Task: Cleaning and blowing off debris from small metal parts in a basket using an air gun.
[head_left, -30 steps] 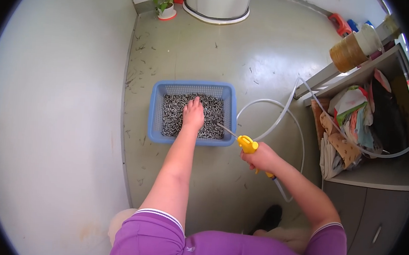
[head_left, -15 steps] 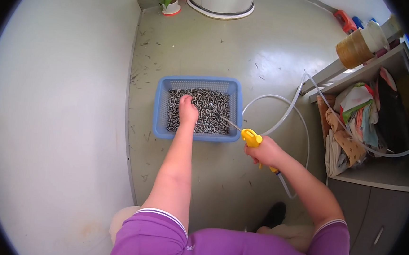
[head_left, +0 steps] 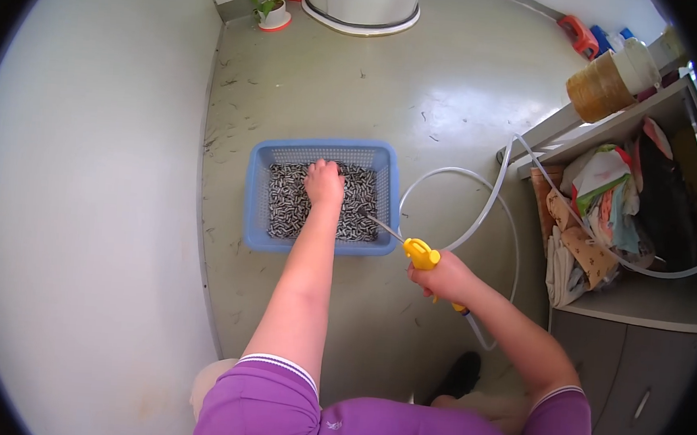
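Note:
A blue plastic basket [head_left: 326,144] on the floor holds a layer of small shiny metal pieces [head_left: 289,205], short and rod-like. My left hand [head_left: 324,185] reaches down among these pieces, its bent fingers somewhat apart; the fingertips are partly hidden, and nothing shows held in them. To the basket's right, my right hand [head_left: 444,277] is wrapped round the grip of a yellow air blow gun [head_left: 420,253]. The gun's thin metal nozzle crosses the basket's right rim, its tip close above the pieces.
A clear hose [head_left: 488,203] loops over the floor from the gun towards a shelf unit [head_left: 648,321] with cloths and bags. A tape roll [head_left: 602,88] sits on top. A white wall [head_left: 99,200] runs along the left. A potted plant [head_left: 274,14] stands at the back.
My left hand has shifted to the right across the pieces, its fingers now more spread. The gun stays over the right side. The whole view has shifted slightly.

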`<state>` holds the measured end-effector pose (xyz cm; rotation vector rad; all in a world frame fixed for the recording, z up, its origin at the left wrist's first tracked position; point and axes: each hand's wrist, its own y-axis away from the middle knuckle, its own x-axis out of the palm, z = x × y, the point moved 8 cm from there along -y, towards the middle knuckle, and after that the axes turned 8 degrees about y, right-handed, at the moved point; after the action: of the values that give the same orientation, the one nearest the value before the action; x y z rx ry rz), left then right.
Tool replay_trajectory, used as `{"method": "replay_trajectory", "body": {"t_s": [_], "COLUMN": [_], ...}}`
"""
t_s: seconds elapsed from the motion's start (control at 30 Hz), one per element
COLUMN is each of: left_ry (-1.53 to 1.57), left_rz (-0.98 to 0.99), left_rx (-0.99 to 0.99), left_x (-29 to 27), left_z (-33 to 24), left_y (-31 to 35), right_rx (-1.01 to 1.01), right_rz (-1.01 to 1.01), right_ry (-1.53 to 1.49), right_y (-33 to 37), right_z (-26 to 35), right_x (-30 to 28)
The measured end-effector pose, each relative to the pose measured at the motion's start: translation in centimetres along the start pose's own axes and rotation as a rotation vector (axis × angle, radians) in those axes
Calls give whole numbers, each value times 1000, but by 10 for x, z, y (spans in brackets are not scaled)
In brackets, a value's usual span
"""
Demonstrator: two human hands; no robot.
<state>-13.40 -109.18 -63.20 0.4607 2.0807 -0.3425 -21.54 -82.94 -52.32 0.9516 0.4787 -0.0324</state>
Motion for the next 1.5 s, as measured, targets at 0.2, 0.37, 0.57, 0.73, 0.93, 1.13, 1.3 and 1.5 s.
{"method": "replay_trajectory", "body": {"t_s": [0.2,0.37,0.57,0.73,0.93,1.13,1.3,1.5], "left_ry": [-134,153,216,-56,-201,104,10,108], "left_rz": [-39,-48,-211,-314,130,153,351,336], "left_rx": [31,-5,-28,34,212,216,285,337], "left_x": [9,-13,-120,-223,-200,-90,-36,-34], "left_z": [5,22,62,77,70,58,65,77], "left_y": [-7,-3,-32,-31,7,0,-16,-29], "right_rx": [-14,-35,-118,-138,-121,-47,36,-10], "right_rz": [10,-4,41,30,1,-83,-83,-109], "right_ry": [10,-6,21,62,57,-26,-11,-13], "right_y": [5,4,10,3,6,3,-5,-15], "right_z": [1,-1,26,43,55,50,46,60], "right_x": [-4,-5,3,10,13,47,76,82]}}
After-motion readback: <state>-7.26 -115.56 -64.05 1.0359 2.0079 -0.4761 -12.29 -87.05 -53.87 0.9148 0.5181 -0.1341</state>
